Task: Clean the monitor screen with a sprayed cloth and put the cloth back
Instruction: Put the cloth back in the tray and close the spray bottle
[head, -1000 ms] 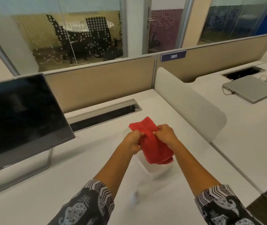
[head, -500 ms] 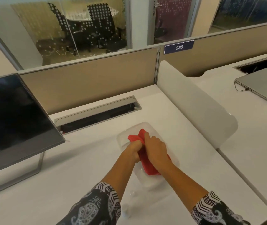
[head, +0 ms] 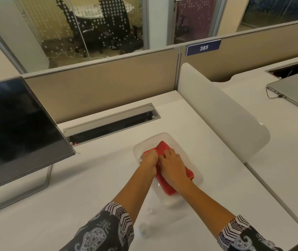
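Placement step, head view. I read both hands as seating the red cloth [head: 170,185] in the clear tray [head: 198,175] on the white desk [head: 90,178], with the monitor [head: 17,124] well apart at 9 o'clock. The left hand [head: 149,158] is clenched on the cloth's far-left edge; the right hand [head: 173,167] lies flat over its middle, fingers spread and pressing, not pinching. To finish well, I judge the folds should be flattened inside the rim before either hand lifts, so no corner overhangs. The cloth's long axis runs from 11 o'clock to 5 o'clock, parallel to the tray's, its far corner pointing toward 11 o'clock.
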The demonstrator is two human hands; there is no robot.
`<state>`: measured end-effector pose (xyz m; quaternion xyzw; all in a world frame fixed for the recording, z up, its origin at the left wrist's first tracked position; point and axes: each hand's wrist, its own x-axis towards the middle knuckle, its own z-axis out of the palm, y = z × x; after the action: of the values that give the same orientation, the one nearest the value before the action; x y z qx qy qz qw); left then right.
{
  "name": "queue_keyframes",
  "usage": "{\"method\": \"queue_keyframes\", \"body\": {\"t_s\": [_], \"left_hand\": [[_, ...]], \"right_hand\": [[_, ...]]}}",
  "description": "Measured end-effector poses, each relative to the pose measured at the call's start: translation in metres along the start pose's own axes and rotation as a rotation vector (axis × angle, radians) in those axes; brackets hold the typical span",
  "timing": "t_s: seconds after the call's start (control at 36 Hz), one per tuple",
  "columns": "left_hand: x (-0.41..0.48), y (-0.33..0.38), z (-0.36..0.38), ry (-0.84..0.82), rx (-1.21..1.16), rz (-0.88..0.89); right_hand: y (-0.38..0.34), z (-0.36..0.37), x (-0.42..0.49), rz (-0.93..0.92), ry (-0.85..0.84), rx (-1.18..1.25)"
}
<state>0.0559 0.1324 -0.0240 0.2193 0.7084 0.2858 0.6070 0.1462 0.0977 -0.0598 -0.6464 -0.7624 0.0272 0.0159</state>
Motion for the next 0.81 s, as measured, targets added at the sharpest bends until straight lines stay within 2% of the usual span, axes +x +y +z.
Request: {"method": "queue_keyframes", "body": {"t_s": [0.06,0.14,0.33,0.47,0.58,0.81], "left_hand": [[-0.001,0.003,-0.002,0.027,0.031,0.021],[0.004,0.003,-0.003,0.022,0.065,0.030],[-0.063,0.028,-0.025,-0.142,0.032,0.116],[-0.067,0.023,-0.043,-0.168,0.064,0.311],[-0.071,0.015,-0.066,-0.135,0.032,0.407],[-0.080,-0.017,-0.110,-0.069,0.032,0.516]], "right_hand": [[0.002,0.007,0.000,0.002,-0.023,0.017],[0.004,0.018,-0.001,0.047,-0.169,0.016],[-0.004,0.029,-0.002,0.098,-0.449,0.059],[-0.002,0.015,0.002,0.126,-0.545,0.188],[-0.005,-0.006,0.000,0.140,-0.501,0.303],[-0.018,-0.048,-0.030,0.241,-0.228,0.600]]}}
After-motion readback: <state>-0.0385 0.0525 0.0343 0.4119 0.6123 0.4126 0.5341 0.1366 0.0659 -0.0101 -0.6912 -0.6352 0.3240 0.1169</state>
